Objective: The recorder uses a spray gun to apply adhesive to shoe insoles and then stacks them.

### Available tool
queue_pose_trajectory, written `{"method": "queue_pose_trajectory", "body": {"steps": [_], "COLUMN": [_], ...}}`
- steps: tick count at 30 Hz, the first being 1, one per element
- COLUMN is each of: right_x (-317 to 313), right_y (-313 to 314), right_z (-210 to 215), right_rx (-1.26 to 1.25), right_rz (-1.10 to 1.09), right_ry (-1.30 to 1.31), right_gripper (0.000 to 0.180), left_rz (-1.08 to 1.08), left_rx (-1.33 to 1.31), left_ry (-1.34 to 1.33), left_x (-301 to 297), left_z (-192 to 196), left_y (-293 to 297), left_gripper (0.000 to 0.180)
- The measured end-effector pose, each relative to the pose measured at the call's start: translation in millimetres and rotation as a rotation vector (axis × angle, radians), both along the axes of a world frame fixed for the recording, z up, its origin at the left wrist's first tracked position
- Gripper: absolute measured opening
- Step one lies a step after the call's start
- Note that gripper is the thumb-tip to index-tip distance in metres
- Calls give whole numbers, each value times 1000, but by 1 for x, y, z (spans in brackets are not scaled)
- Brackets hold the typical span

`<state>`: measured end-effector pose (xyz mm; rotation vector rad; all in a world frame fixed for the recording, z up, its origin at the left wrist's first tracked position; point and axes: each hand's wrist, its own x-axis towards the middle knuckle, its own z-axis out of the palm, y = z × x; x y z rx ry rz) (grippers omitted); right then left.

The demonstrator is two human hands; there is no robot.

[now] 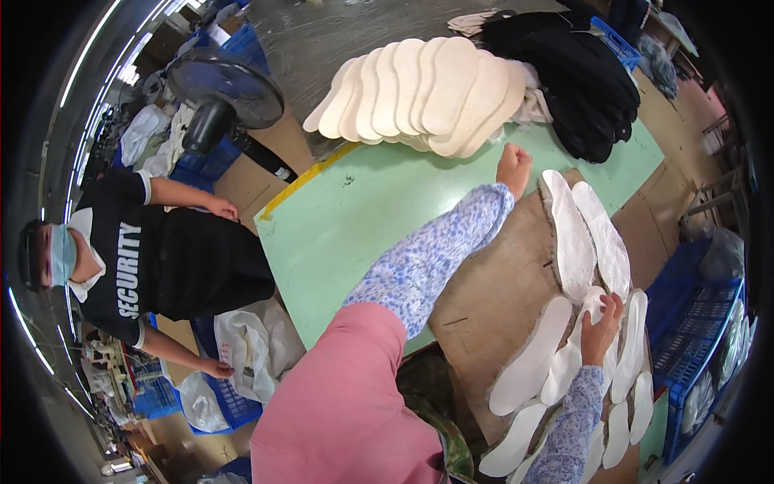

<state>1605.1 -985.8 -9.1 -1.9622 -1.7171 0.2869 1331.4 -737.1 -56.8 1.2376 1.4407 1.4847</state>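
Meanwhile my right hand (601,327) presses flat on overlapping white insoles (564,355), left hand (513,167) fisted, empty, far off; a nudge could slide the row.

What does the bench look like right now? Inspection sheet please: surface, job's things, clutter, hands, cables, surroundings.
Surface: green table with a brown board laid on it.
Job's things: white insole cutouts spread over the board.
Clutter: fanned stack of beige insoles and a pile of black pieces at the far end.
Hands: left hand closed, resting near the board's far edge; right hand flat on the white cutouts.
Cables: nothing seen.
Surroundings: standing fan, blue crates, a person in a black shirt at left.
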Motion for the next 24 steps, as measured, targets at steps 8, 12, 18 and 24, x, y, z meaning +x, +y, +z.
{"method": "queue_pose_trajectory", "body": {"steps": [8, 12, 18, 24], "right_x": [-46, -88, -113, -102], "right_y": [-58, -131, -209, -263], "right_z": [100, 127, 111, 99], "right_rx": [-2, -36, -303, -381], "right_rz": [114, 206, 224, 175], "right_ry": [212, 405, 611, 674], "right_gripper": [28, 21, 16, 14], "left_rz": [-285, -233, -253, -269], "left_rx": [-331, -400, -497, -369], "left_ry": [-400, -490, -349, -303], "left_x": [-54, -66, -108, -121], "left_z": [55, 51, 65, 83], "left_y": [-214, -313, -359, -352], "left_gripper": [14, 17, 19, 27]}}
